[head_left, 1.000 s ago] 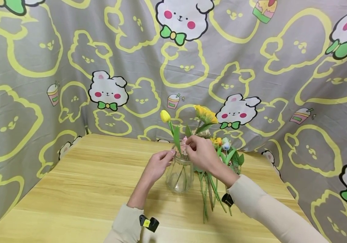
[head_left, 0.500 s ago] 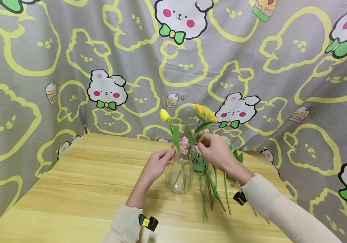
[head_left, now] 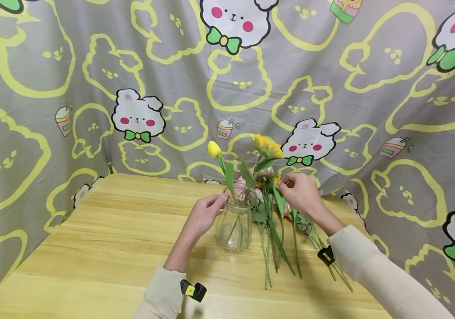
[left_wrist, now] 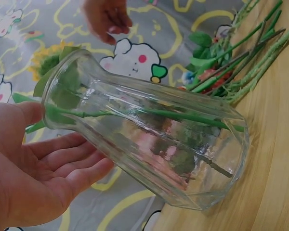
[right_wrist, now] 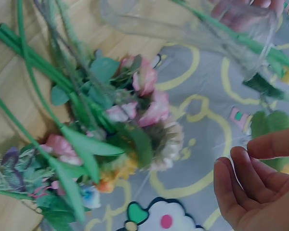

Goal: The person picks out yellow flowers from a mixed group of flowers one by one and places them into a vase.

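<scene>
A clear glass vase stands upright on the table, holding a yellow tulip and a sunflower. My left hand touches the vase at its rim and neck, thumb at the rim and fingers fairly straight alongside, as the left wrist view shows. To the vase's right, my right hand hovers over the loose flowers with bent fingers. Nothing is between its thumb and fingertips in the right wrist view. Below it lie pink blooms, a cream bloom and orange petals with green leaves.
Long green stems of the loose flowers point toward the table's front. The wooden table ends at a grey curtain printed with cartoon animals, which hangs behind and at both sides.
My right hand has moved away from the vase mouth to the right, over the loose flowers. My left hand has stayed at the vase, and both flowers remain in it.
</scene>
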The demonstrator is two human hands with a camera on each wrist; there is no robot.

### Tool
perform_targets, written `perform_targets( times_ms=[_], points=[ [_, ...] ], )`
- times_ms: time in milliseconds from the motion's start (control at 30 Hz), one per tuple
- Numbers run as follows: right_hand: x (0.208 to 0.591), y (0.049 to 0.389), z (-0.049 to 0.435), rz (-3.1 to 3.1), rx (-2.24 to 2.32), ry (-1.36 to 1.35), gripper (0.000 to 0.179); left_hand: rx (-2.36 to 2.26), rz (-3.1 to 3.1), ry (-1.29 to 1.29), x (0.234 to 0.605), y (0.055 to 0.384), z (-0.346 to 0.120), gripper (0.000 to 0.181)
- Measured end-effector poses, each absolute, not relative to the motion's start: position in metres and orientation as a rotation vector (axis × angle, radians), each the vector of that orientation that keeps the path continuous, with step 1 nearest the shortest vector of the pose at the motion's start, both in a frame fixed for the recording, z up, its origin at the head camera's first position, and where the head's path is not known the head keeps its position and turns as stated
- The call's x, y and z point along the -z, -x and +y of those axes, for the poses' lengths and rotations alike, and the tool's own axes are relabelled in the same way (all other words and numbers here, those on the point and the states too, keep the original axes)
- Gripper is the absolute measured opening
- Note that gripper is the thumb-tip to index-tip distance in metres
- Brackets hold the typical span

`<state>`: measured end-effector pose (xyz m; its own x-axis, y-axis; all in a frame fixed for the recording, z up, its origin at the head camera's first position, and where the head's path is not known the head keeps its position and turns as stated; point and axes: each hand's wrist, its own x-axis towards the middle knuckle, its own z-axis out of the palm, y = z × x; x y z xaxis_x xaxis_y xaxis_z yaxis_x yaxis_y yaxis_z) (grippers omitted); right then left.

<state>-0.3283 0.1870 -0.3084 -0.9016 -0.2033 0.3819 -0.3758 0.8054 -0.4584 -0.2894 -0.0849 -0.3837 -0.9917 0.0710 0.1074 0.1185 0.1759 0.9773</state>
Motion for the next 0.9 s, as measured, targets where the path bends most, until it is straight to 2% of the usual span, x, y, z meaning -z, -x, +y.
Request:
perform_targets(
  times_ms=[533, 900],
  points=[
    [0.371, 0.362, 0.211, -2.795, -0.789, -0.240, 0.023, 1.995, -2.366, 0.222, 0.384, 0.290, -0.085, 0.052],
    [0.414, 0.367, 0.215, -2.884, -0.729, -0.188, 0.017, 1.989, -2.375, 0.200, 0.386, 0.290, -0.085, 0.054]
  ],
)
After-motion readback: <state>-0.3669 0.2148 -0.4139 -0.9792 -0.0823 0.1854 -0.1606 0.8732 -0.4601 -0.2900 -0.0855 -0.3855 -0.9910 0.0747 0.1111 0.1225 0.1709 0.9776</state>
